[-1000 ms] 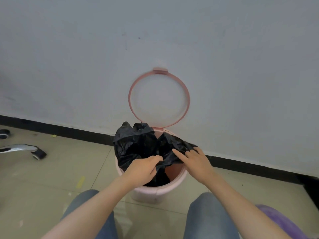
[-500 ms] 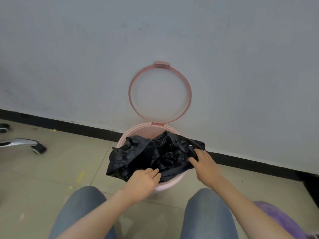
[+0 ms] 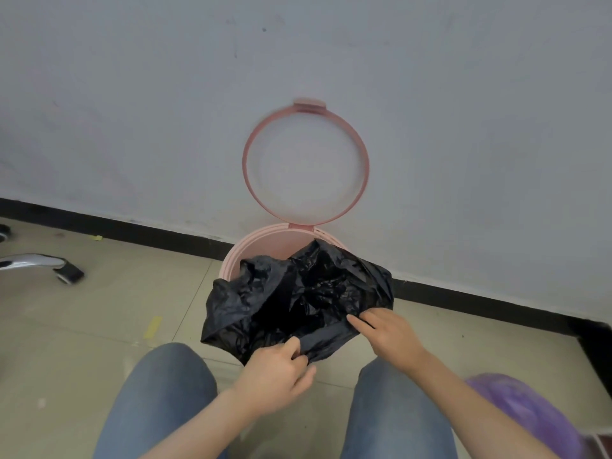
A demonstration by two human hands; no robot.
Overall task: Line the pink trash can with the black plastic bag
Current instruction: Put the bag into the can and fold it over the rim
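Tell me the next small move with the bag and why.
Probably stretch the black bag back over the pink can's far rim: that rim is still bare, while the left hand pinches the near edge and the right hand rests on it.

**Crinkled film, smooth plastic, matt wall**

The thin black plastic bag is crumpled all over, its creases catching soft glossy highlights. The round pink plastic trash can has a smooth, satin inner wall, as does its upright pink plastic ring. The pale grey painted wall looks matt and faintly scuffed. The beige floor tiles are smooth, dull and speckled. The curved chrome metal chair leg shines brightly.
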